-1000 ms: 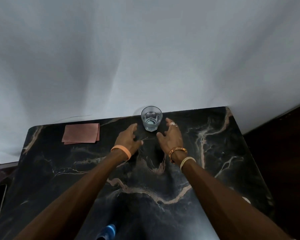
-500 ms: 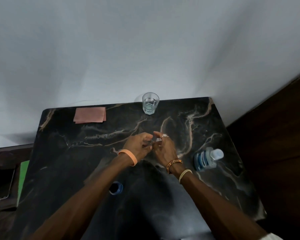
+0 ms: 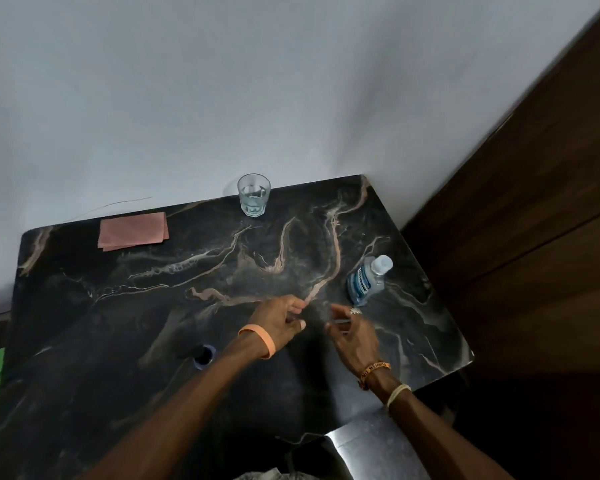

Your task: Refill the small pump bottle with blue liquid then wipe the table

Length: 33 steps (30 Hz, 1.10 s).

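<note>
Head camera: in the middle of the frame my right hand (image 3: 355,336) pinches a thin, pale, rod-like piece (image 3: 339,321) between thumb and fingertips; it is too small to tell what it is. My left hand (image 3: 279,323) hovers just beside it, apart from it, with its fingers loosely curled and nothing visible in them. An orange rubber wristband (image 3: 258,337) sits on that wrist.

A small dark round container with a blue rim (image 3: 203,355) stands left of centre, just beside my left forearm. I cannot tell if it is the pump bottle. The clear plastic bottle of blue liquid with a blue label and a clear cap (image 3: 364,284) lies tilted at right of centre, near my right fingers but not touching them.

All of this rests on a black marble table with pale veins (image 3: 118,323). A clear drinking glass (image 3: 253,195) with a little water stands at the top edge against the white wall (image 3: 222,81), and a folded pink cloth (image 3: 132,231) lies toward the upper left. Dark wooden panelling (image 3: 534,202) fills the right side.
</note>
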{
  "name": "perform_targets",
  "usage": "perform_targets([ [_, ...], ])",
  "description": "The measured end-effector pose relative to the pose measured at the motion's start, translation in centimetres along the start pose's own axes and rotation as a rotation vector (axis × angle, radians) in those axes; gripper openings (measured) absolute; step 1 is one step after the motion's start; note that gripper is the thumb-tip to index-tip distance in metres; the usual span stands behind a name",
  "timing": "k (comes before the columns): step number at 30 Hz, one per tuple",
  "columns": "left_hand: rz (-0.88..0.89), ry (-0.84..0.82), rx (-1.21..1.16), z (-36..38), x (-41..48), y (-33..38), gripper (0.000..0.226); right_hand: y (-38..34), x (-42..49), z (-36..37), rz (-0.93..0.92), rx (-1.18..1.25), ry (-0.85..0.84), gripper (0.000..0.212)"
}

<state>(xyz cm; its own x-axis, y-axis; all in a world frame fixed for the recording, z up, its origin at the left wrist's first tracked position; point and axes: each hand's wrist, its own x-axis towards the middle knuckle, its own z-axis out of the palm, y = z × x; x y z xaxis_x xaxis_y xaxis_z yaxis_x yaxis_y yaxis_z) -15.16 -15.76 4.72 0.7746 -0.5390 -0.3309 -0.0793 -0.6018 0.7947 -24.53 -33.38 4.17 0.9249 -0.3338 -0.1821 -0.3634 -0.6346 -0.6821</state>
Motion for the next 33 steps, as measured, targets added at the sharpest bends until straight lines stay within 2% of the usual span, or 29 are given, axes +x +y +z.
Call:
perform_targets([
  [4, 0.029, -0.021, -0.018, 0.5, 0.6, 1.5, 0.037, 1.5, -1.5, -2.5, 0.152, -0.008, 0.209, 0.028],
  [7, 0.079, 0.008, -0.037, 0.8, 1.5, 3.7, 0.036, 1.3, -2.0, -4.4, 0.218, 0.054, 0.423, 0.036],
  [9, 0.110, 0.021, -0.048, 1.1, 2.3, 5.5, 0.038, 0.8, -2.0, -5.6, 0.199, 0.140, 0.537, 0.041],
  [12, 0.139, 0.037, -0.061, 2.1, 3.7, 8.0, 0.055, -0.1, -1.1, -7.4, 0.021, 0.133, 0.612, 0.044],
  [15, 0.176, 0.116, -0.056, 3.4, 5.0, 10.0, 0.078, -0.9, 1.1, -9.3, -0.186, -0.063, 0.515, 0.050],
  [19, 0.194, 0.146, -0.058, 5.1, 7.1, 12.0, 0.101, -1.8, 5.0, -11.9, -0.214, -0.349, 0.231, 0.051],
  [21, 0.212, 0.115, -0.120, 6.0, 8.3, 12.4, 0.100, -1.8, 6.3, -12.6, -0.238, -0.427, 0.088, 0.048],
  [23, 0.196, 0.119, -0.128, 6.8, 9.3, 12.0, 0.089, -1.5, 7.0, -13.0, -0.287, -0.476, 0.002, 0.041],
  [26, 0.141, 0.175, -0.145, 7.8, 10.5, 10.9, 0.073, -0.6, 7.4, -13.1, -0.368, -0.454, -0.028, 0.032],
  [30, 0.190, 0.211, -0.159, 8.2, 11.1, 10.3, 0.070, 0.7, 7.8, -13.3, -0.460, -0.475, -0.051, 0.036],
  [33, 0.167, 0.208, -0.208, 8.4, 11.3, 10.1, 0.074, 1.1, 8.3, -13.2, -0.543, -0.487, 0.023, 0.036],
])
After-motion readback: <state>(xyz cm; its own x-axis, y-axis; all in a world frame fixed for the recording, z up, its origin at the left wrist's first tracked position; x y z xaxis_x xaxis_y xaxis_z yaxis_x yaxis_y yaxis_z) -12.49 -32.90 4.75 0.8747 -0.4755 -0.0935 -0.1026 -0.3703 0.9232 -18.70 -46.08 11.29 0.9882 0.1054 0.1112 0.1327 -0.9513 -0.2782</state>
